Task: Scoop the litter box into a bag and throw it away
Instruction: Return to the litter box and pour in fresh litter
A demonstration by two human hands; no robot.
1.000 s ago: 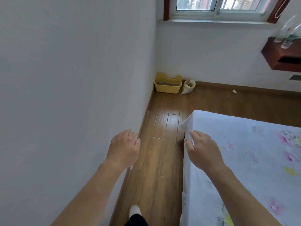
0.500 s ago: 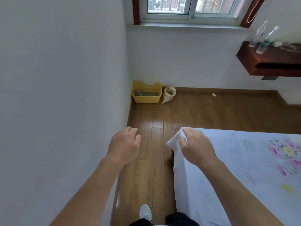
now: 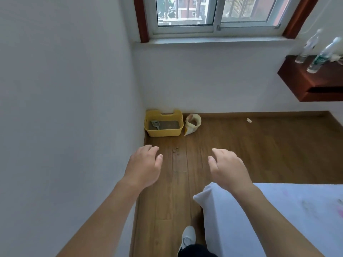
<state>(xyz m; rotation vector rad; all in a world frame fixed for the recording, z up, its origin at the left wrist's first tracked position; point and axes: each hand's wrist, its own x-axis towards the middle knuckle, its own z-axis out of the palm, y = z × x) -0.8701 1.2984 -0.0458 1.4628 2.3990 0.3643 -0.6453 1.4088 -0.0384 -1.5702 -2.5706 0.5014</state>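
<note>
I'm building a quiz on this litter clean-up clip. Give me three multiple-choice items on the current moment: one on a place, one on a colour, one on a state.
1. Where does the litter box stand?
A. on the bed
B. in the floor corner under the window
C. on the wall shelf

2. What colour is the litter box?
A. yellow
B. blue
C. black

3. What are the left hand and right hand holding?
A. the scoop
B. the bag
C. nothing

Answers:
1 B, it sits where the two walls meet, below the window.
2 A, its walls are yellow.
3 C, both hands are open in the air; the scoop lies in the box and the bag sits beside it.
</note>
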